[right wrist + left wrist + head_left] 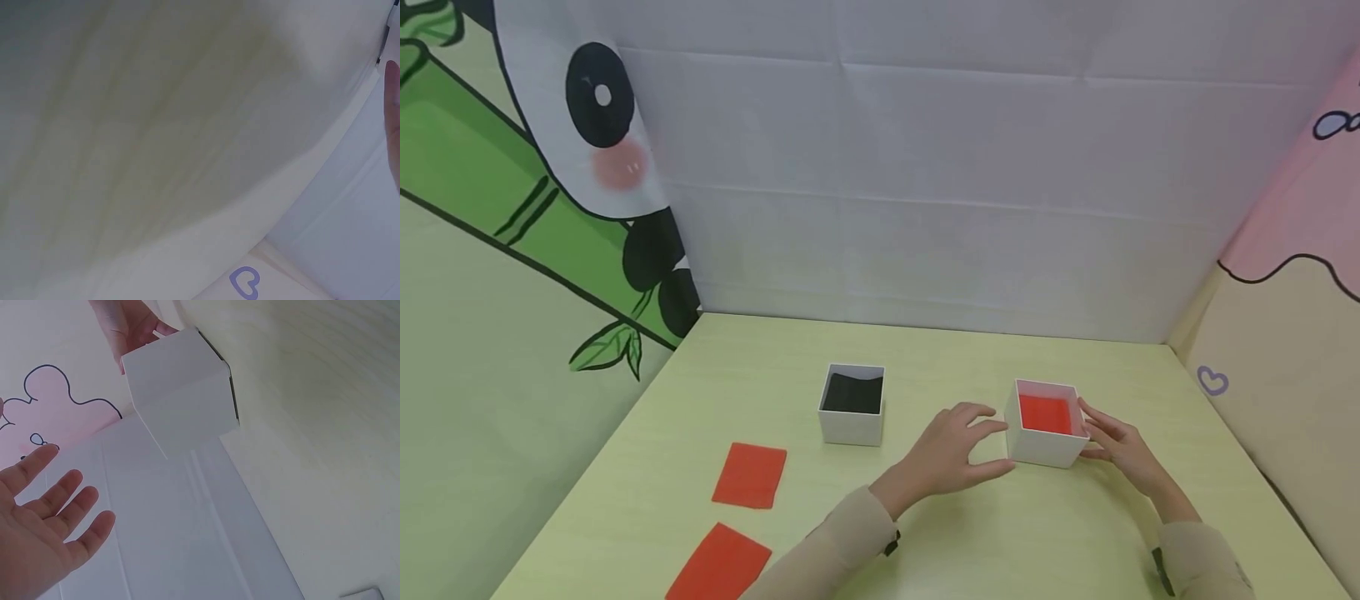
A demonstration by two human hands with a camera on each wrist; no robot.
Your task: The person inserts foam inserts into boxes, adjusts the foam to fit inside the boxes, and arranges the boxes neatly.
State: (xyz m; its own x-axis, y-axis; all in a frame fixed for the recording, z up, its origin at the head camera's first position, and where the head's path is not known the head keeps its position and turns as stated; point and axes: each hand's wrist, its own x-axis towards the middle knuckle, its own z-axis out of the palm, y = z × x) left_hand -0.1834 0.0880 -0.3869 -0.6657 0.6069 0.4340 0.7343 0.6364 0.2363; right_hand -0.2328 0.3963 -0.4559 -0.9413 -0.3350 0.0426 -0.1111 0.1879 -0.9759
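Note:
A white open-topped box (1047, 450) holding a red cloth-like piece (1045, 414) stands on the right of the table. My right hand (1122, 454) rests against its right side, fingers extended along the wall. To the box's left, my left hand (951, 450) is held with fingers spread and nothing between them; in the left wrist view the left hand (47, 531) is apart from the box (181, 394). Only a fingertip of the right hand (392, 119) shows at the edge of the right wrist view.
A second white box (852, 429) with a black piece (853, 393) inside stands left of centre. Two flat red squares lie at the front left, the upper red square (749, 475) and the lower red square (718, 567). A pale wall (925, 167) rises behind the table.

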